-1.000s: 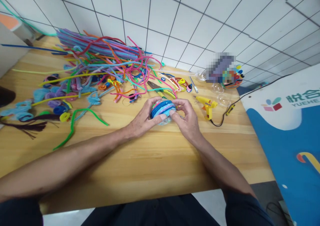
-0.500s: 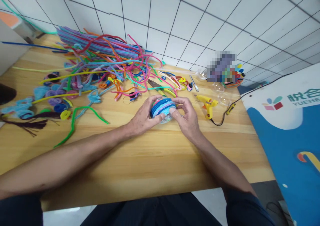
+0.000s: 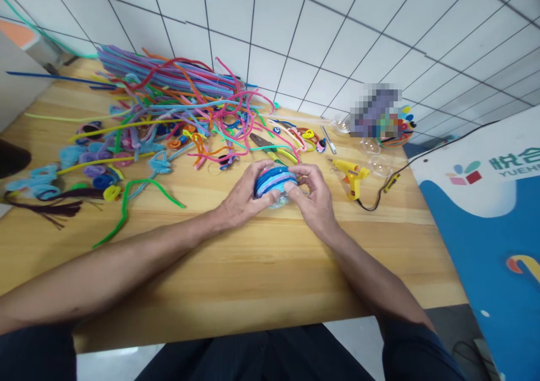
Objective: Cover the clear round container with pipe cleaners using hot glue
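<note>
Between my hands is a clear plastic ball wrapped in pipe cleaners (image 3: 274,180), with bands of blue, light blue, purple and some pink. My left hand (image 3: 247,196) curves around its left side, thumb along the lower front. On the other side my right hand (image 3: 313,196) grips it, with the thumb pressing the front of the wrapping and the fingers behind. The bottom of the ball shows bare and see-through. Just beyond it lie pliers (image 3: 283,153) with yellow-green handles, partly hidden by the ball and fingers.
A yellow hot glue gun (image 3: 353,175) with a black cord lies to the right. Clear plastic half-balls (image 3: 380,166) stand behind it. Bundled pipe cleaners (image 3: 169,77) and twisted pieces cover the back left. A green pipe cleaner (image 3: 125,206) curves near my left forearm. A tiled wall borders the back.
My right thumb has shifted slightly left on the wrapping. Both hands keep hold of the ball in about the same place; the view has moved very slightly.
</note>
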Demonstrator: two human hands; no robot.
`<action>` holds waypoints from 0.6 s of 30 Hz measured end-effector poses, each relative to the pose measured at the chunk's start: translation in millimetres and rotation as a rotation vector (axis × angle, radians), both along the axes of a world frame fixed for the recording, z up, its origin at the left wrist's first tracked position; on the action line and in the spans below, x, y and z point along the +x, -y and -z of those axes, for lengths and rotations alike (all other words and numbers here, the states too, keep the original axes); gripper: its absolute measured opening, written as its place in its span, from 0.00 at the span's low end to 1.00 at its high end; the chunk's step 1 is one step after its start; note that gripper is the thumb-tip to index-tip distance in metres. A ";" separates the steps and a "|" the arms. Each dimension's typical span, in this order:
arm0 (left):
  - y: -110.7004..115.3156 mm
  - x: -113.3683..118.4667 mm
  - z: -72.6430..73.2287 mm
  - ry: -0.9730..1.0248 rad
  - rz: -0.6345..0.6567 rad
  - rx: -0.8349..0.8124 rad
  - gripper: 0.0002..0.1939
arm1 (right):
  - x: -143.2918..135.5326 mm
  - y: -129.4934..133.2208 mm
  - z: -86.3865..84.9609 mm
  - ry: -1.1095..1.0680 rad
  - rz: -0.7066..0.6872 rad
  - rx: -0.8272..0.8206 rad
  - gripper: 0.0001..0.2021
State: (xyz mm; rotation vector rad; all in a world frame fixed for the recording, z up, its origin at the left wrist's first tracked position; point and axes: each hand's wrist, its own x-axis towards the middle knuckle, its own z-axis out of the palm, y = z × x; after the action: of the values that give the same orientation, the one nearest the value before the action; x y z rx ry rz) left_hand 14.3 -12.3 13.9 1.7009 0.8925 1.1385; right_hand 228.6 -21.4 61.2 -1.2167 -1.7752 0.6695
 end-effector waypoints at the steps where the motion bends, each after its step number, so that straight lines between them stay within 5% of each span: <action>1: 0.0 -0.4 -0.4 -0.004 0.008 0.004 0.35 | 0.8 -0.2 -1.1 -0.015 -0.010 -0.015 0.15; 18: 0.7 -3.2 -1.1 0.006 0.030 -0.003 0.36 | -0.1 -0.5 -2.5 0.033 -0.020 0.003 0.14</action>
State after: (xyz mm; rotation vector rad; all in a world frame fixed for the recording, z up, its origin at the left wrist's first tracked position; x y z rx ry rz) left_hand 11.1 -13.0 15.0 1.7024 0.8617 1.1209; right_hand 228.5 -20.9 63.6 -1.2165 -1.8174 0.6616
